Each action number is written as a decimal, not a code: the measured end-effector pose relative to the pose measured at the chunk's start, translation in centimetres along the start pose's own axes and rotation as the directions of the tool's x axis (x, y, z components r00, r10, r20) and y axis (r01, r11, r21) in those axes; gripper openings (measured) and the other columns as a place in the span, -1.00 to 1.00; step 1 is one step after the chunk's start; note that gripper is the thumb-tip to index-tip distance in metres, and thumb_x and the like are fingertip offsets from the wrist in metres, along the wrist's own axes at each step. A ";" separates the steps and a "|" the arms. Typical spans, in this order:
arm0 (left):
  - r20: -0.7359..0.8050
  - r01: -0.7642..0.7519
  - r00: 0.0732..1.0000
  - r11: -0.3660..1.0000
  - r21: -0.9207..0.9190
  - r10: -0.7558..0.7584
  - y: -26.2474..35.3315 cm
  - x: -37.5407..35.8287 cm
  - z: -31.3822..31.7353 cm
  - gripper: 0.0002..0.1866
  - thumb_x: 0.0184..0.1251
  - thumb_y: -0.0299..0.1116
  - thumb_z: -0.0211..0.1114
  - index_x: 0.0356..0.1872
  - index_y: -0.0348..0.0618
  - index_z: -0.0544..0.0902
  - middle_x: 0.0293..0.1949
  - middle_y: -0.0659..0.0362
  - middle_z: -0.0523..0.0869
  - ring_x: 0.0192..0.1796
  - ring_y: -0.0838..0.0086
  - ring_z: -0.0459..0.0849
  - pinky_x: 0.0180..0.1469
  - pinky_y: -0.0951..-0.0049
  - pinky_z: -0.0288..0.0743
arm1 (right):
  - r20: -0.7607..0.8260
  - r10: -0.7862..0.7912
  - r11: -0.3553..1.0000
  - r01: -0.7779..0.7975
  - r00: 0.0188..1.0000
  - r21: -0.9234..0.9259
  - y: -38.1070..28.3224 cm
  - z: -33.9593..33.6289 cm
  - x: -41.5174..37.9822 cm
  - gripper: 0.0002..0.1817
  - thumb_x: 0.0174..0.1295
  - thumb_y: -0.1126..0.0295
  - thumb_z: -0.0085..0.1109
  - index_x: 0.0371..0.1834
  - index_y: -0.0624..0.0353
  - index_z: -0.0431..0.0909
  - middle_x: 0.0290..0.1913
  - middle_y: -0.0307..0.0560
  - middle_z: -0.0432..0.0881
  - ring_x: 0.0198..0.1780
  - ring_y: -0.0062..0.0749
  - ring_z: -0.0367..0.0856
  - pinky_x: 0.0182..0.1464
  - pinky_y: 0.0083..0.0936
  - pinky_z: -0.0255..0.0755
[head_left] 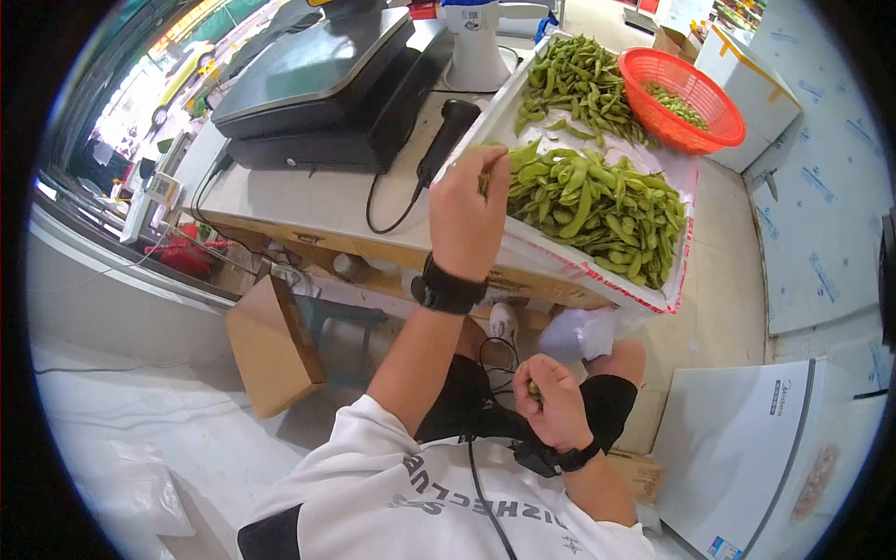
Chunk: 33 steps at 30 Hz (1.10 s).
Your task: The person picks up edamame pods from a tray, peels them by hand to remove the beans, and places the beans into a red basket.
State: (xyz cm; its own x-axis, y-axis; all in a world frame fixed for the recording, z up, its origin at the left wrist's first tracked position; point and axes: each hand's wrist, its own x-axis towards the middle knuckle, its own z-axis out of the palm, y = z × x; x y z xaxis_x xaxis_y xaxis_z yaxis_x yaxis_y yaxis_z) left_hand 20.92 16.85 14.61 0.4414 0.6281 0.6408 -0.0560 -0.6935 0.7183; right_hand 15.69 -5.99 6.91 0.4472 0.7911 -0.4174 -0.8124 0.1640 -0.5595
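Observation:
My left hand (469, 210) is raised at the near left corner of a white tray (661, 301), its fingers curled in a pinch. A bit of green shows between thumb and finger, but its shape is mostly hidden. Green edamame pods (583, 201) are heaped in the near part of the tray, just right of that hand. Low over my lap, my right hand (557, 408) is closed around green edamame (535, 392), largely covered by the fingers. At the tray's far right, a red plastic colander (686, 138) holds shelled green beans (677, 105).
A second heap of pods (583, 79) fills the tray's far end. Left of the tray are a black handheld scanner (448, 140) with its cable and a flat-topped scale (317, 70). Below stand a cardboard box (271, 347) and a white Midea fridge (733, 448).

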 end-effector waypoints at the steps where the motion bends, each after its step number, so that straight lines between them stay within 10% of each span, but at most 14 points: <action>1: 0.004 -0.021 1.000 1.000 0.014 0.021 0.1 0.6 0.7 -0.79 0.36 -0.33 0.26 -0.20 -0.30 0.64 -0.45 0.10 0.67 -0.41 0.47 0.60 -0.24 0.47 0.49 | 0.000 -0.002 1.000 0.002 1.000 0.009 0.1 -0.2 -0.2 -0.74 0.44 0.28 0.04 -0.39 0.18 0.46 -0.50 -0.24 0.47 -0.59 -0.70 0.31 -0.59 -0.77 0.16; 8: 0.084 -0.015 0.996 0.993 0.116 0.005 -0.2 1.2 2.5 -0.76 0.42 -0.27 0.21 -0.23 -0.30 0.62 -0.50 0.15 0.63 -0.44 0.50 0.58 -0.29 0.50 0.45 | 0.018 0.011 0.997 -0.012 1.000 0.070 -1.1 -0.4 -1.0 -0.81 0.42 0.33 0.02 -0.12 0.24 0.53 -0.50 -0.21 0.47 -0.58 -0.65 0.30 -0.64 -0.78 0.10; 12: 0.198 0.149 0.975 0.959 -0.242 -0.102 3.0 -1.2 0.0 -0.71 0.52 -0.22 0.10 -0.20 -0.28 0.62 -0.54 0.31 0.56 -0.51 0.73 0.42 -0.48 0.67 0.26 | 0.034 -0.042 0.998 0.040 0.999 0.046 -1.1 -0.9 -1.0 -0.83 0.38 0.39 0.09 -0.09 0.25 0.54 -0.47 -0.26 0.49 -0.57 -0.69 0.31 -0.61 -0.79 0.10; 17: 0.777 0.625 0.602 0.715 -0.315 -0.184 4.5 -8.9 -3.2 -0.55 0.57 -0.03 -0.09 0.03 -0.25 0.52 -0.48 0.30 0.54 -0.54 0.75 0.32 -0.54 0.72 0.16 | 0.013 -0.264 0.943 0.261 0.964 -0.207 -1.8 -0.5 -1.7 -0.82 0.28 0.44 0.26 -0.10 0.26 0.59 -0.39 -0.31 0.53 -0.49 -0.75 0.36 -0.48 -0.77 0.23; 22: 0.766 0.630 0.603 0.721 -0.288 -0.222 1.7 -15.9 -2.9 -0.58 0.60 -0.09 -0.13 0.04 -0.27 0.49 -0.37 0.29 0.54 -0.46 0.74 0.37 -0.49 0.72 0.22 | 0.083 -0.469 0.653 0.408 0.879 -0.638 -1.5 -0.2 -0.5 -0.80 0.20 0.45 0.32 -0.16 0.27 0.59 -0.39 -0.28 0.56 -0.34 -0.63 0.47 -0.26 -0.65 0.35; 27: 0.849 0.855 0.370 0.496 -0.152 -0.377 2.2 -16.2 -4.6 -0.61 0.60 -0.11 -0.11 0.01 -0.25 0.48 -0.39 0.28 0.52 -0.48 0.74 0.37 -0.53 0.74 0.20 | 0.138 -0.426 0.492 0.357 0.894 -0.794 -1.0 -1.2 -0.1 -0.85 0.17 0.46 0.33 -0.26 0.27 0.59 -0.37 -0.14 0.61 -0.37 -0.52 0.51 -0.25 -0.57 0.38; 33: 0.901 0.973 0.198 0.191 -0.132 -0.387 2.1 -16.3 -5.0 -0.65 0.57 -0.11 -0.06 -0.10 -0.22 0.51 -0.46 0.22 0.54 -0.63 0.73 0.31 -0.65 0.74 0.09 | 0.052 -0.426 0.630 0.338 0.903 -0.699 -0.5 -2.6 0.0 -0.89 0.26 0.45 0.26 -0.28 0.27 0.58 -0.40 -0.24 0.58 -0.39 -0.61 0.47 -0.30 -0.64 0.36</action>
State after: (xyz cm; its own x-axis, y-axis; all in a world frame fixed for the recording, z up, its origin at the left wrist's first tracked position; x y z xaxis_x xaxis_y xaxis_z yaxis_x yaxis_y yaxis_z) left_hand 9.13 6.94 6.98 0.9158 0.0748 -0.3946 0.3003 0.5247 0.7966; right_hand 17.08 -7.63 5.35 0.7303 0.6755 -0.1014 -0.0996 -0.0414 -0.9942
